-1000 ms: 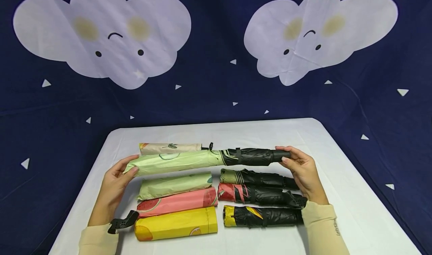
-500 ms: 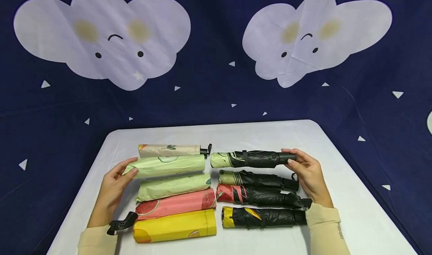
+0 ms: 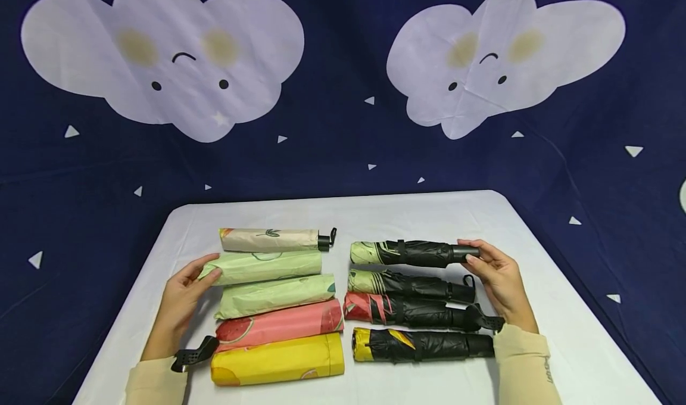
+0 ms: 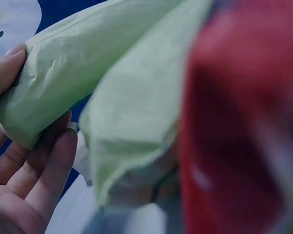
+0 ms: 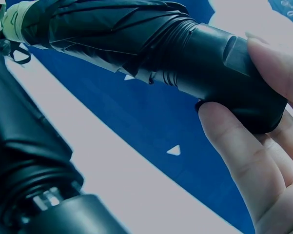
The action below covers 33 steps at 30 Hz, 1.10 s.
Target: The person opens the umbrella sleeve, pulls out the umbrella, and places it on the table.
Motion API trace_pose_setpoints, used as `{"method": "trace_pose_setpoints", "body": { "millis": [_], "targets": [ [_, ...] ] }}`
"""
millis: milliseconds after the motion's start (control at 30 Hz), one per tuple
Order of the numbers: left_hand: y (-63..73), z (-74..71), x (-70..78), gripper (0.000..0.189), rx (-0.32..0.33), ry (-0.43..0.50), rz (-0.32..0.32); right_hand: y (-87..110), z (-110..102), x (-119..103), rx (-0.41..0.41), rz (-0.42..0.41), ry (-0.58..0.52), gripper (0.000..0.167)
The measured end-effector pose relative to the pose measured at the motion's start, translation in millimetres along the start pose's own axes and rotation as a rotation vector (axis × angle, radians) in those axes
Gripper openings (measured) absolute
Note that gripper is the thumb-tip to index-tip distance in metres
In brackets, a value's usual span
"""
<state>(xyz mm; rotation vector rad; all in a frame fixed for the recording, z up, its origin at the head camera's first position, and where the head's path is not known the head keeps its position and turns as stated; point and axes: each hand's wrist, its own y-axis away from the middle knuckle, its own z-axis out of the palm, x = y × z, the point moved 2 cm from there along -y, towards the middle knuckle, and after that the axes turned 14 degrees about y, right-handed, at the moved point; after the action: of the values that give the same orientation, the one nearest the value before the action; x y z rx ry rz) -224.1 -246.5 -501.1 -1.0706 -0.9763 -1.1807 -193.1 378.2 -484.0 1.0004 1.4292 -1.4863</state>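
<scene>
My left hand [image 3: 181,295] pinches the closed end of a light green umbrella sleeve [image 3: 278,267] between thumb and fingers; the left wrist view shows this sleeve [image 4: 63,63] up close. Across from it, my right hand [image 3: 498,280] holds a folded black and green umbrella [image 3: 426,254] by its black handle. A gap separates the umbrella's green tip from the sleeve's open end. In the right wrist view, thumb and fingers grip the handle [image 5: 224,73], with the fabric strapped round the shaft.
Nearer me on the left lie another green sleeve [image 3: 278,295], a red watermelon sleeve [image 3: 284,321] and a yellow sleeve [image 3: 278,359]. Matching folded umbrellas in green [image 3: 412,284], red [image 3: 407,310] and yellow [image 3: 423,345] lie right. Behind is a beige sleeved umbrella [image 3: 273,239].
The umbrella has come out of the green sleeve and moved right with my right hand, opening a gap between them. My left hand keeps its pinch on the sleeve, almost in place.
</scene>
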Motion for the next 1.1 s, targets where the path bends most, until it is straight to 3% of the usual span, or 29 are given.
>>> {"method": "trace_pose_setpoints", "body": {
  "millis": [233, 533, 700, 1100],
  "targets": [
    [0.6, 3.6, -7.0, 0.043, -0.013, -0.092, -0.052, 2.3, -4, 16, -0.046, 0.022, -0.012, 0.036],
    [2.2, 4.7, -10.6, 0.053, -0.053, -0.346, -0.113, 3.8, -10, 34, -0.129, 0.114, -0.022, 0.038],
    [1.2, 6.7, -9.4, 0.058, -0.076, -0.41, -0.137, 5.8, -14, 40, -0.198, 0.144, -0.034, 0.041],
    [3.8, 15.7, -13.5, 0.066, -0.204, -0.484, -0.036, 8.4, -14, 42, -0.227, 0.209, 0.131, 0.046]
  ]
}}
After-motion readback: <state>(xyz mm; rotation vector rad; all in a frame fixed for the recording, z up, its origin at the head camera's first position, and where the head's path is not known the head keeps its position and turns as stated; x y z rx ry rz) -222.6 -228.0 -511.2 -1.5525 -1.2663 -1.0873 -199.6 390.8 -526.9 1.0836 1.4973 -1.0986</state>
